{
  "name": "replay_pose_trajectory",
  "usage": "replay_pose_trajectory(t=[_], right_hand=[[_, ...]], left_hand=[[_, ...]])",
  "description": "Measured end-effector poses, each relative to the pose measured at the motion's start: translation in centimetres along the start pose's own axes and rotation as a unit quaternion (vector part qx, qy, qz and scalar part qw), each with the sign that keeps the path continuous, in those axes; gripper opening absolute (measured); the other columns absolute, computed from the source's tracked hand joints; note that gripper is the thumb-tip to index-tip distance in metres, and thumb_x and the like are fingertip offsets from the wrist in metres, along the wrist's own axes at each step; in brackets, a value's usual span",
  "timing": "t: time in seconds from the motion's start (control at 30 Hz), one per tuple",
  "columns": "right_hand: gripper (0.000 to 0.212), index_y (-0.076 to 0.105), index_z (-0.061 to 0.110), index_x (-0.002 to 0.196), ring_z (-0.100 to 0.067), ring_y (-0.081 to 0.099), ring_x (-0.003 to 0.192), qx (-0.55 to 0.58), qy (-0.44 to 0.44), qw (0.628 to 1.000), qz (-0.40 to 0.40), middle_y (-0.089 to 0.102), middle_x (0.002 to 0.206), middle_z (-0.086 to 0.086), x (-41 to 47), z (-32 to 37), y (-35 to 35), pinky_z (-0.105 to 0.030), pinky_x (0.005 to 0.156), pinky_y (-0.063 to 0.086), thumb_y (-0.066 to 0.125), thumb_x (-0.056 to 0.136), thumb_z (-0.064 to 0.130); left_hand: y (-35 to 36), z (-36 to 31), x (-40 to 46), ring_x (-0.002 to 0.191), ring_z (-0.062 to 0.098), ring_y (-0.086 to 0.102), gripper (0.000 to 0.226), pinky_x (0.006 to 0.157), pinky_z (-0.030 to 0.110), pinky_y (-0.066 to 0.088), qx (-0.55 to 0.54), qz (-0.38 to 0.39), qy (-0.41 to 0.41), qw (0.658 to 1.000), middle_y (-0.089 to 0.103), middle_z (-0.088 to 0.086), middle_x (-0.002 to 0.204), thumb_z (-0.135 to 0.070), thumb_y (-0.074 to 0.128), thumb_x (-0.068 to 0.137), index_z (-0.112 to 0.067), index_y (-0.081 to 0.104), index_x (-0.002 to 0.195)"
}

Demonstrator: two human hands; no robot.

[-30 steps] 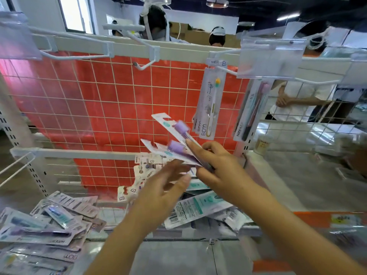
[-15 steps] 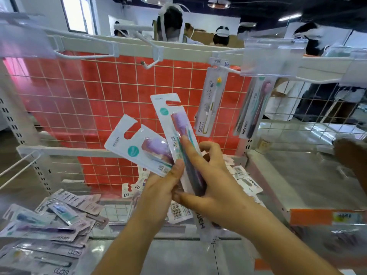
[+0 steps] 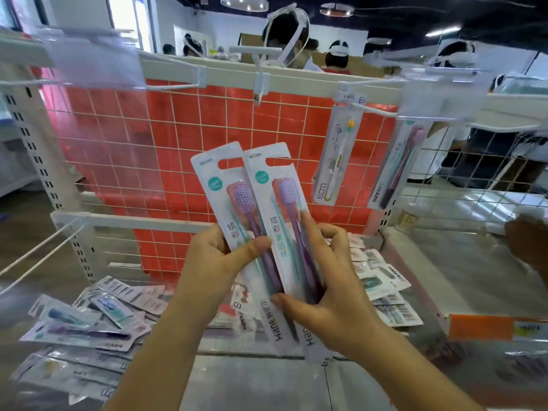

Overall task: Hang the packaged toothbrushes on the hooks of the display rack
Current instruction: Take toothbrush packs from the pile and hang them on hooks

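Two white packs with purple toothbrushes stand upright side by side in front of the red grid panel. My left hand (image 3: 218,262) grips the left pack (image 3: 221,185), thumb across its front. My right hand (image 3: 332,280) holds the right pack (image 3: 271,185) from the side, index finger along the brush handle. On the rack's top rail (image 3: 296,81) an empty hook (image 3: 257,97) sticks out above the packs. To the right, a yellow-brush pack (image 3: 338,149) and a dark-brush pack (image 3: 397,167) hang on hooks.
Loose toothbrush packs lie piled on the shelf at lower left (image 3: 86,324) and behind my hands at right (image 3: 382,286). Clear label holders (image 3: 95,60) hang on the hooks' front ends. People stand behind the rack. Another person's hand (image 3: 527,241) shows at the right edge.
Both hands lifted the two purple-brush packs from the pile and turned them upright, side by side. The left pack swung from tilted to nearly vertical.
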State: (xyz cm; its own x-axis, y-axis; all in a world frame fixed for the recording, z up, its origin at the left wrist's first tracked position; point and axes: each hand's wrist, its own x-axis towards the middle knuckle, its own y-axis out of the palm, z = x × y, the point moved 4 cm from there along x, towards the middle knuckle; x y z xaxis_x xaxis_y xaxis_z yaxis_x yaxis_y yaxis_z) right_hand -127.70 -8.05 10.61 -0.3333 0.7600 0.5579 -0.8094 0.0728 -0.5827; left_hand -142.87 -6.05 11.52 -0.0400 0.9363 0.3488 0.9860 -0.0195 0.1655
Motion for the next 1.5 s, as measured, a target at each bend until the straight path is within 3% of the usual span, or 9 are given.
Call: replay_pose_trajectory(t=[0.17, 0.33, 0.6, 0.77, 0.87, 1.07, 1.23, 1.37, 1.5], right_hand=[[0.098, 0.008, 0.025, 0.150, 0.005, 0.030, 0.121, 0.036, -0.007, 0.999, -0.007, 0.030, 0.124, 0.000, -0.9, 0.0, 0.6, -0.004, 0.100, 0.029, 0.069, 0.074, 0.036], [0.099, 0.009, 0.029, 0.148, 0.012, 0.029, 0.120, 0.042, 0.022, 0.999, -0.022, 0.029, 0.127, 0.002, -1.3, -0.5, 0.9, 0.000, 0.097, 0.027, 0.068, 0.072, 0.052], [0.100, 0.002, 0.022, 0.146, 0.019, 0.024, 0.115, -0.012, 0.024, 0.998, -0.051, 0.018, 0.124, 0.027, -0.1, -1.1, 1.9, 0.004, 0.090, 0.029, 0.071, 0.074, 0.026], [0.103, -0.004, 0.025, 0.142, 0.024, 0.022, 0.106, -0.051, 0.013, 0.998, -0.029, 0.022, 0.117, 0.005, 2.6, -0.7, 2.8, 0.009, 0.083, 0.026, 0.074, 0.076, 0.010], [0.103, -0.009, 0.026, 0.139, 0.006, 0.025, 0.096, -0.093, -0.009, 0.995, -0.027, 0.018, 0.117, 0.005, 5.0, -0.3, 3.1, 0.003, 0.085, 0.030, 0.073, 0.078, 0.011], [0.102, -0.009, 0.026, 0.139, 0.004, 0.024, 0.088, -0.144, -0.041, 0.985, -0.089, 0.019, 0.115, 0.003, 9.1, -0.1, 2.5, -0.007, 0.074, 0.042, 0.070, 0.077, 0.007], [0.097, -0.010, 0.018, 0.142, 0.002, 0.026, 0.085, -0.143, 0.007, 0.977, -0.155, 0.020, 0.111, 0.000, 8.6, -1.7, 3.6, 0.004, 0.063, 0.038, 0.067, 0.082, 0.010], [0.094, -0.019, 0.023, 0.134, -0.010, 0.038, 0.092, -0.125, 0.046, 0.980, -0.147, 0.021, 0.113, -0.001, 8.9, -1.6, 4.7, -0.015, 0.078, 0.044, 0.062, 0.088, 0.018], [0.092, -0.028, 0.026, 0.139, -0.012, 0.045, 0.083, -0.122, 0.147, 0.980, -0.062, 0.032, 0.125, -0.009, 11.3, -2.0, 5.7, -0.020, 0.074, 0.041, 0.052, 0.094, 0.030]], left_hand=[[-1.5, -0.1, 0.2, 0.078, 0.015, 0.071, 0.030, 0.066, 0.027, 0.058, -0.009, -0.012, 0.005, 1.000, 0.075, -0.002, 0.085, -0.019, 0.067, 0.065, -0.016, 0.065, 0.094], [-2.6, -0.6, 0.1, 0.091, 0.016, 0.070, 0.035, 0.079, 0.033, 0.057, 0.015, -0.007, 0.022, 1.000, 0.074, -0.003, 0.097, -0.029, 0.063, 0.071, -0.019, 0.062, 0.105], [-3.3, -0.3, 0.3, 0.094, 0.020, 0.069, 0.031, 0.080, 0.035, 0.057, 0.011, -0.003, 0.023, 1.000, 0.073, 0.001, 0.099, -0.025, 0.059, 0.076, -0.016, 0.063, 0.106], [-4.4, -0.1, -0.1, 0.092, 0.020, 0.070, 0.033, 0.076, 0.031, 0.058, 0.001, -0.019, 0.021, 1.000, 0.073, 0.001, 0.099, -0.024, 0.060, 0.076, -0.014, 0.063, 0.107], [-5.3, -0.1, -0.4, 0.093, 0.020, 0.069, 0.036, 0.077, 0.030, 0.057, 0.002, -0.028, 0.020, 0.999, 0.072, 0.002, 0.101, -0.024, 0.059, 0.078, -0.013, 0.062, 0.112], [-6.0, 0.5, -1.0, 0.093, 0.024, 0.069, 0.031, 0.080, 0.038, 0.056, 0.025, -0.039, 0.002, 0.999, 0.072, 0.004, 0.099, -0.028, 0.060, 0.076, -0.018, 0.063, 0.104], [-6.6, 1.0, -1.3, 0.092, 0.021, 0.069, 0.034, 0.079, 0.034, 0.058, 0.019, -0.059, -0.004, 0.998, 0.073, 0.002, 0.100, -0.026, 0.059, 0.075, -0.016, 0.063, 0.108], [-7.2, 1.6, -1.4, 0.090, 0.020, 0.070, 0.037, 0.078, 0.033, 0.058, 0.032, -0.063, -0.014, 0.997, 0.073, 0.000, 0.100, -0.028, 0.059, 0.076, -0.017, 0.061, 0.110], [-7.5, 2.3, -1.3, 0.091, 0.021, 0.070, 0.040, 0.079, 0.036, 0.058, 0.038, -0.072, -0.028, 0.996, 0.072, 0.003, 0.100, -0.027, 0.059, 0.077, -0.012, 0.060, 0.113]])
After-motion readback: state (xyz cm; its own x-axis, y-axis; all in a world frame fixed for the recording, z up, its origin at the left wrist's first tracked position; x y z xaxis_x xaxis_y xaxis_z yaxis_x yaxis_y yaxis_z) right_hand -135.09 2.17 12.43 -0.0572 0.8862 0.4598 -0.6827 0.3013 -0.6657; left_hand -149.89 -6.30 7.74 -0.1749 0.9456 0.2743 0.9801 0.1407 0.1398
